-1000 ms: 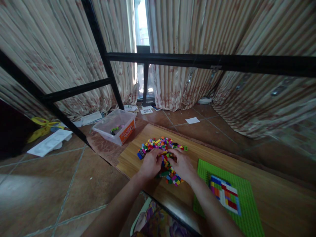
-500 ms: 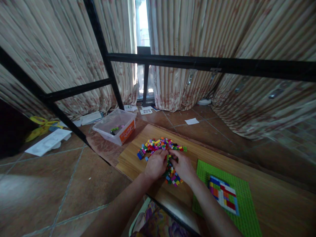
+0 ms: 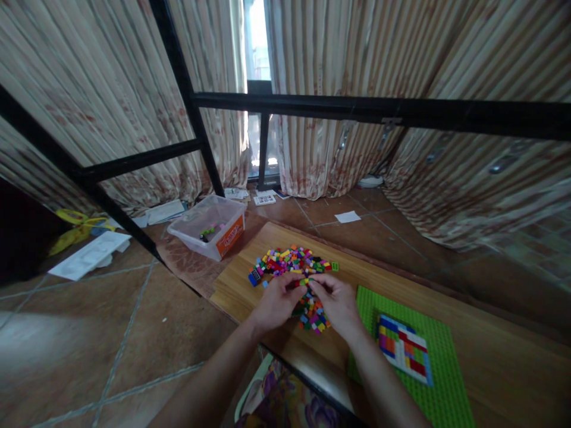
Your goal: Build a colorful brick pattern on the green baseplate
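Note:
A heap of small coloured bricks [image 3: 292,261] lies on a low wooden table [image 3: 491,356]. My left hand [image 3: 276,301] and my right hand [image 3: 338,300] meet just above the heap's near part, fingertips pinched together round a small cluster of bricks [image 3: 303,282] held between them. To the right lies a green baseplate [image 3: 437,386] with a patch of coloured bricks [image 3: 404,349] built on it.
A clear plastic tub [image 3: 209,227] with an orange label and a few bricks stands on the tiled floor at the left. Black metal bars [image 3: 357,109] cross in front of striped curtains. Papers [image 3: 87,254] lie on the floor. Flowered cloth [image 3: 285,404] shows at the bottom edge.
Both hands have lifted off the heap and drawn together, now pinching a small cluster of bricks between their fingertips. The heap looks slightly shifted.

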`<state>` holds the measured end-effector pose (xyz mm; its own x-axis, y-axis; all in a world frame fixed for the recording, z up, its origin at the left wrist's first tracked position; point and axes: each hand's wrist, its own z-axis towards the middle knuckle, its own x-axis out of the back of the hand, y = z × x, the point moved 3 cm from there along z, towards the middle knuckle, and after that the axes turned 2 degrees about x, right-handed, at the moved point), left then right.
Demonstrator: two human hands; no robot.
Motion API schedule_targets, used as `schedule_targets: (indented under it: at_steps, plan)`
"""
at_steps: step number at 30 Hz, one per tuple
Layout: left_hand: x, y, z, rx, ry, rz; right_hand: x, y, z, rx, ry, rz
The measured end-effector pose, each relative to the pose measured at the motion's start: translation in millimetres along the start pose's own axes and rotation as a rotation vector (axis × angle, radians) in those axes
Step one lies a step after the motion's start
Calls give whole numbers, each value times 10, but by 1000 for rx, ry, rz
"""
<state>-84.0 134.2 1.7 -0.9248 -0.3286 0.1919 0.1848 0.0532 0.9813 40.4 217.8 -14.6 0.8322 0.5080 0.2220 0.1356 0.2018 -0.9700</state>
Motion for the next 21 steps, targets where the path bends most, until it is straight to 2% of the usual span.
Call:
schedule_targets:
  at_steps: [4,9,14,16,18,21]
  plan:
    - [-37,7,-11,54,-29,-72,-16,-1,-25,-77,21,127]
    - [5,-100,-18,228,-13,-297,39,50,-34,-231,119,390]
    - [57,-130,-40,364,96,-487,50,68,-29,-303,128,404]
    - [22,-119,-40,413,100,-552,13,47,-42,-300,115,404]
    - [-32,-100,-28,415,70,-570,-35,11,-63,-291,92,409]
    - [-92,-64,4,308,29,-423,-103,-48,-102,-279,69,436]
